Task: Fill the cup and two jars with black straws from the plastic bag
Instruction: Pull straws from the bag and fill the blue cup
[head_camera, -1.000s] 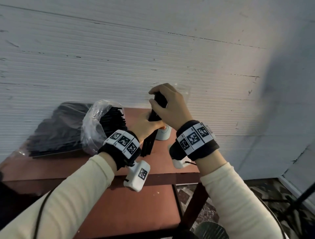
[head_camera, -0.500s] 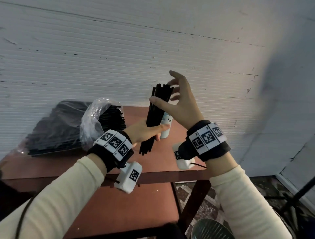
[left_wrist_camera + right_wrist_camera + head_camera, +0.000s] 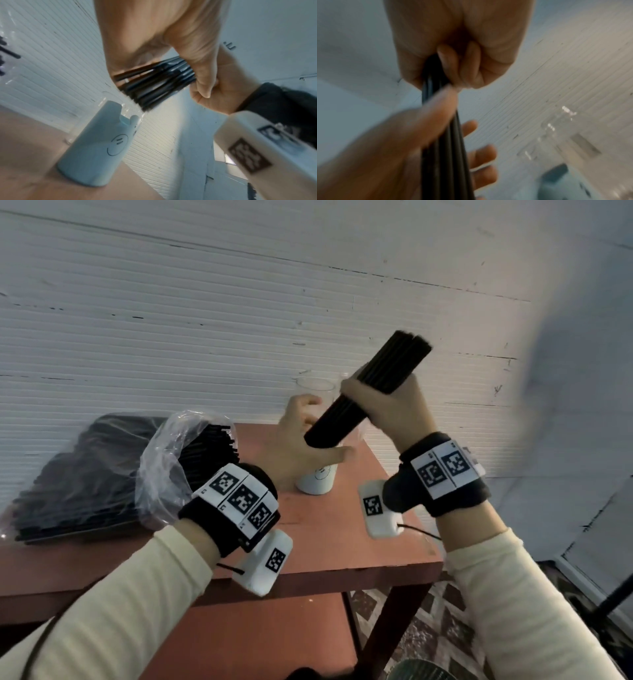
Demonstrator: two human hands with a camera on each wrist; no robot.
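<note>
My right hand (image 3: 378,402) grips a bundle of black straws (image 3: 363,402), tilted with its upper end up and to the right. The left hand (image 3: 296,441) is spread open just under the bundle's lower end; I cannot tell whether it touches it. A white cup (image 3: 317,479) with a drawn face stands on the table below that hand. A clear jar (image 3: 315,390) stands behind the cup by the wall. The plastic bag (image 3: 164,467) of black straws lies at the left, mouth open toward the hands. The right wrist view shows fingers curled round the straws (image 3: 447,135).
The red-brown table (image 3: 376,529) ends close to the right of the cup, and a lower shelf (image 3: 267,631) sits beneath it. A white ribbed wall (image 3: 239,320) stands right behind the table. Patterned floor (image 3: 428,628) lies at the lower right.
The straw bundle has passed from my left hand to my right, which closed round it and tilted it rightward. The left hand let go and opened beneath it.
</note>
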